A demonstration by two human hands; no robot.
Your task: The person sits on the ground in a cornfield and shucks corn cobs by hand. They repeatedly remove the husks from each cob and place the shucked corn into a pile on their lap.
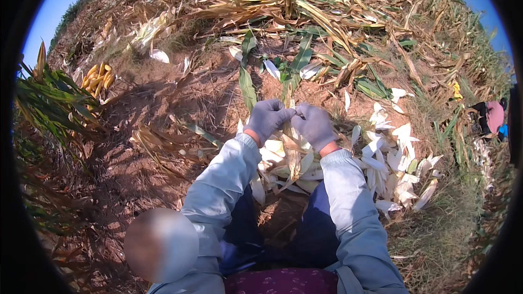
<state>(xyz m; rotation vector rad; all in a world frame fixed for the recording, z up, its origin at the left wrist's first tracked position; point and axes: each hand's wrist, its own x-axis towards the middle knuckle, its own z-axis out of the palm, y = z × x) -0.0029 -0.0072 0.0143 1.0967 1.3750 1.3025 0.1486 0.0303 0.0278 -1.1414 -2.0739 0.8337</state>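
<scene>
In a grey glove, my left hand (pixel 267 118) is closed with its fingertips at the upper end of an ear of corn (pixel 293 155) wrapped in dry, pale husk. My right hand (pixel 315 126), gloved alike, pinches the same end from the other side, thumbs almost meeting. The ear hangs down between my knees, and its kernels do not show. Loose white husks (pixel 272 155) lie beneath and around it. What exactly each fingertip grips is too small to make out.
A larger heap of stripped husks (pixel 400 169) lies to my right. Husked yellow ears (pixel 98 79) are piled at the far left beside green stalks (pixel 54 98). Flattened dry stalks (pixel 283 5) cover the ground ahead. Another person (pixel 493 117) is at the far right.
</scene>
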